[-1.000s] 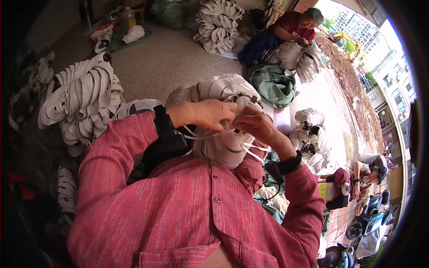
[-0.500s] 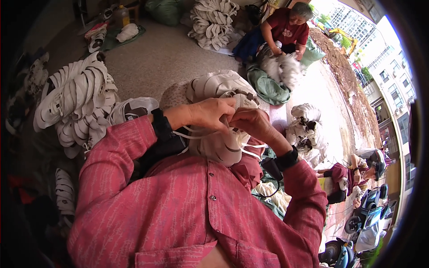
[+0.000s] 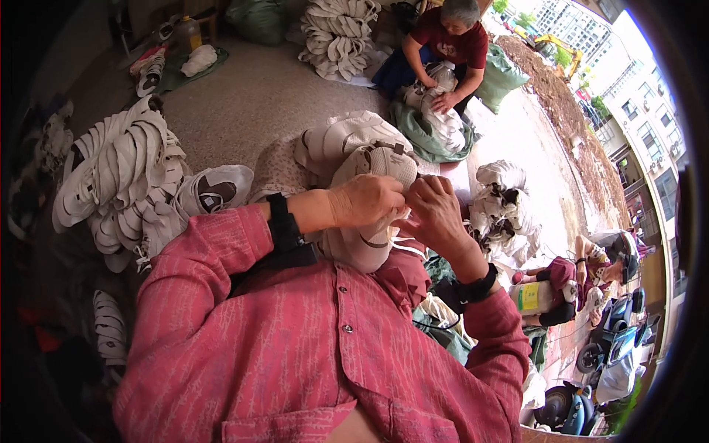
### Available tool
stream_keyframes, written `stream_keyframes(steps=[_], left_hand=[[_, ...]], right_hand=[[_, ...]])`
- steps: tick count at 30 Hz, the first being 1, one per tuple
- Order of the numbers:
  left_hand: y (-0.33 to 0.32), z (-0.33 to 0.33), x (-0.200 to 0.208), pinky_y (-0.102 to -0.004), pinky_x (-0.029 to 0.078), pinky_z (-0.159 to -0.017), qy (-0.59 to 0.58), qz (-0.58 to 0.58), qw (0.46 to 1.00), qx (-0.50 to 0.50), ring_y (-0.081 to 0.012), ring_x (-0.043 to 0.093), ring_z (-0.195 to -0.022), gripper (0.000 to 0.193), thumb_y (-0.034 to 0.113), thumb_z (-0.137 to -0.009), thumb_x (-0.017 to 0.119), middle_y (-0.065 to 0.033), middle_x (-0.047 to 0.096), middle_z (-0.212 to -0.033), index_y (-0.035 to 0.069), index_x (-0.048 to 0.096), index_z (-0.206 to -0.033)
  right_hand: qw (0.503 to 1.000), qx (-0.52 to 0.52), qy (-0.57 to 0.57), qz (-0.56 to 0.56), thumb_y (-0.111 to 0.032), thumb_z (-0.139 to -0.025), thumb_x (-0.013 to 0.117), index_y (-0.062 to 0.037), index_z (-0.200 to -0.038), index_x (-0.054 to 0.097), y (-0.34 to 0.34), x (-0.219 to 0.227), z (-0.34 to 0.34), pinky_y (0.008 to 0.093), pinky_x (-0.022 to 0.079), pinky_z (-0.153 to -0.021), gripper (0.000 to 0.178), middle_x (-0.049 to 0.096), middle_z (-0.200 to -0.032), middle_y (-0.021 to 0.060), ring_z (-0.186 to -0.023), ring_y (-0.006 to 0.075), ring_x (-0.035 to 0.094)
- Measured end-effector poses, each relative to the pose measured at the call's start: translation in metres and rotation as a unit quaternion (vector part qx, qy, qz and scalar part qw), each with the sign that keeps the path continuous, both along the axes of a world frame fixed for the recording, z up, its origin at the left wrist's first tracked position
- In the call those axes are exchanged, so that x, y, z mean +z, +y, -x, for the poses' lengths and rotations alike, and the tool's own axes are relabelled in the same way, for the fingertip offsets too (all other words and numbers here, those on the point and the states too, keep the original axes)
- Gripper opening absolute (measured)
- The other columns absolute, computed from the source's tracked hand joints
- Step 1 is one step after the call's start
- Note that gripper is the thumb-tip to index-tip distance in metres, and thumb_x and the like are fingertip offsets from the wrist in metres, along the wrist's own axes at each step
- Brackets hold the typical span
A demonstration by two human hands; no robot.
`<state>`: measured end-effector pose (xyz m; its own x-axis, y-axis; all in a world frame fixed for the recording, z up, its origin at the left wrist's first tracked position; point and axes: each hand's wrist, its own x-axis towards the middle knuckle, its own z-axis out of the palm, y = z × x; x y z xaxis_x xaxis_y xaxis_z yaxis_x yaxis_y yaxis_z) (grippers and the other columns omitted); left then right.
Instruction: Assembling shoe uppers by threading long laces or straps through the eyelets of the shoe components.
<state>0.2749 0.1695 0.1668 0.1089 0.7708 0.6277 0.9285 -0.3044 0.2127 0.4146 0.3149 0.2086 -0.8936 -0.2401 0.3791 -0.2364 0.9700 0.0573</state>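
A white and beige shoe upper (image 3: 378,161) with a mesh tongue lies before my chest, against a thick stack of nested uppers (image 3: 325,144). My left hand (image 3: 365,201) is closed in a pinch at its lacing edge; the fingertips hide what they hold. Close on its right, my right hand (image 3: 441,214) has thumb and fingers drawn together, pinching a white shoelace (image 3: 401,242), whose loose length hangs below. The fingertips of both hands nearly meet over the upper's opening. Black bands circle both my wrists.
Stacked uppers (image 3: 122,166) stand on the left, more (image 3: 340,37) at the back, and another bundle (image 3: 502,203) at right. A person in dark red (image 3: 450,44) handles uppers over a green sack (image 3: 432,148). Another capped person (image 3: 591,280) sits at right near parked scooters (image 3: 613,340).
My hands have moved slightly right and the left has turned more over the upper. The trailing lace on the left no longer shows. The person at back now has both hands on the bundle.
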Motion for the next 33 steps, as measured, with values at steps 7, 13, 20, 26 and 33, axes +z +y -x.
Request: stream_keyframes(steps=[7, 13, 20, 26, 33], left_hand=[[0.008, 0.011, -0.014, -0.0353, 0.051, -0.074, -0.01, 0.023, 0.999, -0.04, -0.0259, 0.062, -0.084, 0.01, 0.009, -0.077, 0.062, -0.0069, 0.059, -0.084, 0.007, 0.067, -0.085], [0.018, 0.013, -0.007, -0.0358, 0.051, -0.074, -0.035, 0.096, 0.995, -0.013, -0.0268, 0.062, -0.084, 0.01, 0.011, -0.078, 0.061, -0.0065, 0.058, -0.085, 0.012, 0.068, -0.085], [0.022, 0.013, 0.002, -0.0366, 0.05, -0.071, -0.063, 0.172, 0.983, -0.008, -0.0274, 0.062, -0.085, 0.011, 0.015, -0.076, 0.06, -0.0062, 0.058, -0.088, 0.012, 0.067, -0.084], [0.014, 0.028, 0.005, -0.0321, 0.051, -0.069, -0.067, 0.009, 0.997, 0.029, -0.0208, 0.064, -0.077, 0.008, 0.012, -0.082, 0.061, -0.0052, 0.062, -0.08, 0.009, 0.069, -0.082], [-0.005, 0.055, 0.024, -0.0242, 0.05, -0.078, -0.532, 0.048, 0.845, 0.034, -0.008, 0.06, -0.086, 0.019, 0.02, -0.093, 0.064, 0.0004, 0.068, -0.096, 0.002, 0.07, -0.097]], right_hand=[[0.998, 0.025, 0.047, 0.029, -0.025, -0.063, 0.076, -0.0079, -0.079, 0.066, 0.006, -0.025, -0.002, 0.0423, 0.037, -0.094, 0.025, 0.053, -0.092, 0.0054, -0.098, 0.0275, 0.05], [0.995, 0.04, 0.068, 0.053, -0.016, -0.063, 0.075, -0.0079, -0.079, 0.065, 0.006, -0.026, -0.006, 0.0405, 0.039, -0.09, 0.021, 0.054, -0.093, 0.0045, -0.097, 0.0267, 0.051], [0.992, 0.039, 0.119, 0.024, -0.02, -0.066, 0.075, -0.0091, -0.082, 0.065, 0.009, -0.03, -0.01, 0.0409, 0.04, -0.086, 0.022, 0.051, -0.089, 0.0029, -0.093, 0.0257, 0.051], [0.99, 0.004, 0.119, 0.076, -0.029, -0.07, 0.077, -0.0077, -0.088, 0.063, 0.007, -0.021, -0.007, 0.0452, 0.036, -0.099, 0.031, 0.052, -0.125, 0.0118, -0.119, 0.0347, 0.047], [0.935, -0.024, 0.049, 0.351, -0.036, -0.078, 0.073, -0.005, -0.115, 0.055, 0.009, -0.033, 0.014, 0.0435, 0.039, -0.093, 0.051, 0.053, -0.118, 0.017, -0.106, 0.0348, 0.052]])
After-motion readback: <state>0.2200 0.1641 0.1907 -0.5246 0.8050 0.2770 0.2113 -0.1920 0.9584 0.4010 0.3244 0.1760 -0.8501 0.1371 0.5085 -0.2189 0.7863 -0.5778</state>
